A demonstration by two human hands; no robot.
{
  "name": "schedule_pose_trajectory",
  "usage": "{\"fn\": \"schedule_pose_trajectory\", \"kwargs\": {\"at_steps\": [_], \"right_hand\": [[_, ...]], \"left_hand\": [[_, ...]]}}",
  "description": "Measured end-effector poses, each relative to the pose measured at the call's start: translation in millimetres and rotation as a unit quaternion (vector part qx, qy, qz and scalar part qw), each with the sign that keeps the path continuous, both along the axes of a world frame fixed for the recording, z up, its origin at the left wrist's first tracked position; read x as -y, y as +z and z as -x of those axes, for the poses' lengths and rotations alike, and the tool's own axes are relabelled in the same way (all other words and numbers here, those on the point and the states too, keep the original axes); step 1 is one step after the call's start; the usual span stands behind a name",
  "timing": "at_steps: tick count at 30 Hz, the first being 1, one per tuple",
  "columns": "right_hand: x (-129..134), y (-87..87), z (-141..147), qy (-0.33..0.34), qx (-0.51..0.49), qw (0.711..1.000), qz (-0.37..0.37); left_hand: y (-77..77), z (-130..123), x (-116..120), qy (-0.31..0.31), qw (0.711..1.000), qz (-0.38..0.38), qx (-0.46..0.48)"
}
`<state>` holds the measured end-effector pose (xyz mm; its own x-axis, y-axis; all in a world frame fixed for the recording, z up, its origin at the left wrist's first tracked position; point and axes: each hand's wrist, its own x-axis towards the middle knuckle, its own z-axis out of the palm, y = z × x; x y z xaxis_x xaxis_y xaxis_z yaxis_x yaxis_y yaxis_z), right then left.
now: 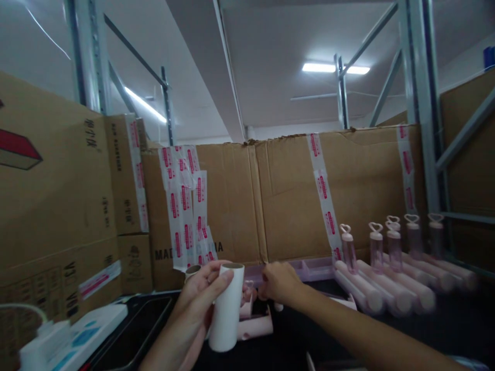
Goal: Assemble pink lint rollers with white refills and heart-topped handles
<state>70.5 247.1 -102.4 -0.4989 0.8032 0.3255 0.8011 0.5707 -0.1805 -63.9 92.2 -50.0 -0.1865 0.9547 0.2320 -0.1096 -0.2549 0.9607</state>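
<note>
My left hand (199, 299) is wrapped round a white paper roll (226, 317), a tube with a hollow core, held nearly upright. Just behind that hand, the top of a second tube (192, 270) shows in part. Farther forward, my right hand (282, 282) has its fingers curled down among small pink parts; whatever lies in them is hidden. Between the two hands are pink plastic pieces (255, 327), partly covered by the roll. A lilac plastic tray (319, 269) stands behind my right hand.
Several pink rollers (386, 288) with heart-loop handles rest on the black surface at right. On the left are a dark phone-like slab (133, 335) and a white power strip (93, 330) with a plug. Cardboard walls (232, 201) and metal rack posts (419, 103) enclose the place.
</note>
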Motion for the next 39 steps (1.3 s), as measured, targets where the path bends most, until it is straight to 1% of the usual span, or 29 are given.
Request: {"fn": "schedule_pose_trajectory", "kwargs": {"at_steps": [2, 5, 7, 9, 12, 14, 16, 19, 23, 26, 30, 33, 35, 36, 39], "right_hand": [[3, 5.9, -8, 0.012, -0.039, 0.999, -0.019], [12, 18.8, -27, 0.054, -0.096, 0.992, -0.053], [21, 26.1, -40, 0.098, -0.141, 0.982, -0.077], [31, 29.6, -51, 0.163, -0.198, 0.961, -0.099], [48, 26.3, -60, 0.276, -0.246, 0.923, -0.107], [59, 20.1, -60, 0.323, -0.241, 0.911, -0.091], [68, 12.5, -59, 0.351, -0.246, 0.9, -0.073], [79, 2.4, -57, 0.356, -0.282, 0.89, -0.049], [86, -4.0, -56, 0.324, -0.353, 0.878, 0.0], [88, -6.2, -54, 0.313, -0.374, 0.873, 0.006], [86, -11.8, -51, 0.314, -0.372, 0.873, 0.001], [84, -14.0, -47, 0.309, -0.403, 0.861, 0.029], [84, -13.9, -44, 0.298, -0.444, 0.842, 0.067], [84, -13.7, -41, 0.293, -0.469, 0.828, 0.092], [85, -14.3, -34, 0.298, -0.536, 0.773, 0.164]], "left_hand": [[-5.0, -3, -2, -0.011, 1.0, 0.004, -0.023], [-13.2, -5, -7, -0.024, 0.998, 0.008, -0.056], [-20.0, -5, -10, -0.03, 0.997, 0.023, -0.065], [-26.8, -7, -13, -0.035, 0.996, 0.042, -0.064], [-34.4, -12, -15, -0.038, 0.997, 0.053, -0.044], [-37.2, -17, -15, -0.041, 0.997, 0.054, -0.033], [-39.2, -21, -15, -0.042, 0.997, 0.056, -0.029], [-42.7, -24, -16, -0.036, 0.998, 0.054, -0.02], [-47.0, -25, -16, -0.027, 0.999, 0.034, -0.017], [-49.1, -25, -16, -0.021, 0.999, 0.031, -0.018], [-52.7, -25, -18, -0.016, 0.999, 0.033, -0.024], [-55.8, -25, -19, -0.011, 0.999, 0.05, -0.017], [-56.8, -28, -16, -0.007, 0.998, 0.063, -0.006], [-56.9, -30, -14, -0.004, 0.998, 0.069, 0.0], [-56.7, -36, -8, 0.006, 0.996, 0.078, 0.036]]}}
